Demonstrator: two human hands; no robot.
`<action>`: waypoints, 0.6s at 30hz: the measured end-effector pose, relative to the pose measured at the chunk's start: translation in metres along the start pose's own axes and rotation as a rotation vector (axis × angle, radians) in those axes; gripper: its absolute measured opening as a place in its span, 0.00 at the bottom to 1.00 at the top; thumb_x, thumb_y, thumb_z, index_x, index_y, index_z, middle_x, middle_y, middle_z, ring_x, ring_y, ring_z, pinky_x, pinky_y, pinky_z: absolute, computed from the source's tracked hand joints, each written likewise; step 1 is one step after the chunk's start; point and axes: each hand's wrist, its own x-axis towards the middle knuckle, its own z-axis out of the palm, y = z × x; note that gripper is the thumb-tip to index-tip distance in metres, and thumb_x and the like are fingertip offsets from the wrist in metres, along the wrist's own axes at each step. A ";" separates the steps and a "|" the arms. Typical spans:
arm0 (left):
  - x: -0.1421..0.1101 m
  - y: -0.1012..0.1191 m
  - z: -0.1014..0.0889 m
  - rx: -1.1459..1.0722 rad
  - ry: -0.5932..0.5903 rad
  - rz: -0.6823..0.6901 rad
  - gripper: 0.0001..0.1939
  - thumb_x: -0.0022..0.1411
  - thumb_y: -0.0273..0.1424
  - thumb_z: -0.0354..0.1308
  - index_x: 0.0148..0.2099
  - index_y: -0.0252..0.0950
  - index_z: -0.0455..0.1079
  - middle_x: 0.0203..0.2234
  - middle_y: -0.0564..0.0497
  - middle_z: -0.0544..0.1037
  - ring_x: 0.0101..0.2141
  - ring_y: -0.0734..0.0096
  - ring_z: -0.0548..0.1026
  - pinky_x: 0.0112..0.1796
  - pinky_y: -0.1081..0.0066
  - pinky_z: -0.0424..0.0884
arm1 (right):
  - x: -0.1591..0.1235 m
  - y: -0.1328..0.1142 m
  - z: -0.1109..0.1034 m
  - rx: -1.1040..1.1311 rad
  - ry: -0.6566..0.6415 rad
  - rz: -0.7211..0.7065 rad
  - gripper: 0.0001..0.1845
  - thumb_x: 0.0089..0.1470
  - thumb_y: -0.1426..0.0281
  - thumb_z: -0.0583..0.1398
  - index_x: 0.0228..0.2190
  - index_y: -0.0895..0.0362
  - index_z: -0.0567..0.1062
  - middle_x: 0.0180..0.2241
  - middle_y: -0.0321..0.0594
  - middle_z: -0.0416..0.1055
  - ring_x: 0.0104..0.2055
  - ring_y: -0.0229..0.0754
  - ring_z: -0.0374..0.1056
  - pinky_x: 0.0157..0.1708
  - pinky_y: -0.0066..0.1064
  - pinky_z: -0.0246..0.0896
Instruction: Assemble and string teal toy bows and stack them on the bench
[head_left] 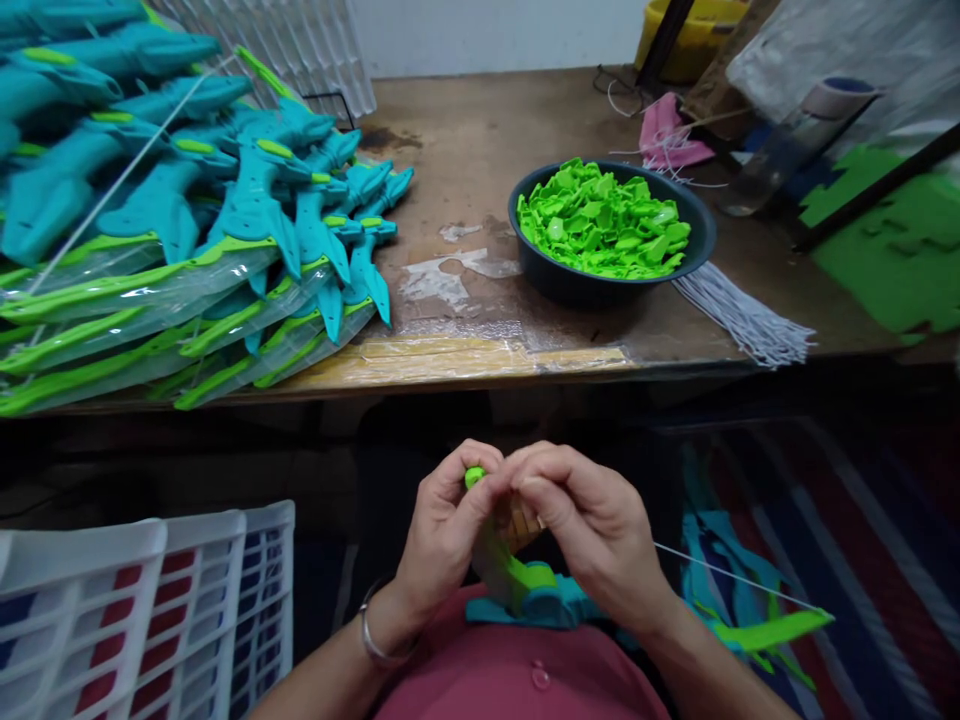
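Both hands meet low in front of my lap, below the table edge. My left hand (442, 530) is closed around the green limb of a teal and green toy bow (525, 585), pinching its round green tip. My right hand (585, 530) is closed too, fingers pressed against the same tip. A thin white string (735, 580) runs from under the right hand to the bow's far green end at the right. What the right fingertips pinch is hidden.
A dark bowl (701, 240) of small green plastic parts sits on the wooden table (465, 140). A pile of teal and green toy bows (187, 230) fills the table's left. A bundle of white strings (742, 320) lies right of the bowl. A white basket (150, 600) stands lower left.
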 end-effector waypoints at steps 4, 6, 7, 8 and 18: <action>0.000 -0.004 0.002 -0.125 -0.078 0.031 0.03 0.73 0.30 0.56 0.43 0.37 0.70 0.38 0.52 0.68 0.29 0.79 0.68 0.30 0.76 0.67 | 0.004 -0.017 -0.004 0.213 0.050 0.108 0.13 0.70 0.68 0.57 0.30 0.55 0.71 0.24 0.31 0.65 0.26 0.32 0.62 0.27 0.25 0.60; 0.001 -0.005 0.002 -0.168 -0.099 0.054 0.03 0.73 0.30 0.55 0.44 0.38 0.70 0.39 0.52 0.66 0.28 0.80 0.68 0.28 0.76 0.68 | 0.006 -0.028 -0.010 0.263 0.139 0.058 0.12 0.70 0.69 0.57 0.31 0.55 0.70 0.25 0.31 0.64 0.27 0.32 0.62 0.29 0.26 0.60; 0.001 -0.005 0.003 -0.175 -0.103 0.060 0.03 0.72 0.29 0.56 0.44 0.37 0.70 0.38 0.52 0.65 0.27 0.80 0.69 0.27 0.76 0.68 | 0.006 -0.033 -0.013 0.259 0.176 0.029 0.10 0.70 0.69 0.57 0.33 0.54 0.70 0.26 0.31 0.65 0.28 0.33 0.62 0.29 0.26 0.60; 0.001 -0.006 0.003 -0.177 -0.103 0.059 0.03 0.72 0.29 0.56 0.43 0.37 0.70 0.38 0.52 0.65 0.27 0.80 0.69 0.26 0.76 0.67 | 0.006 -0.036 -0.016 0.229 0.196 0.002 0.10 0.70 0.70 0.57 0.33 0.54 0.71 0.26 0.31 0.65 0.28 0.33 0.63 0.30 0.27 0.61; -0.003 -0.002 0.000 0.050 0.020 0.085 0.06 0.72 0.30 0.58 0.38 0.37 0.71 0.36 0.52 0.70 0.38 0.73 0.70 0.41 0.73 0.68 | -0.015 0.004 0.005 -0.198 0.096 -0.056 0.05 0.63 0.75 0.63 0.35 0.54 0.78 0.42 0.39 0.70 0.40 0.37 0.72 0.35 0.26 0.70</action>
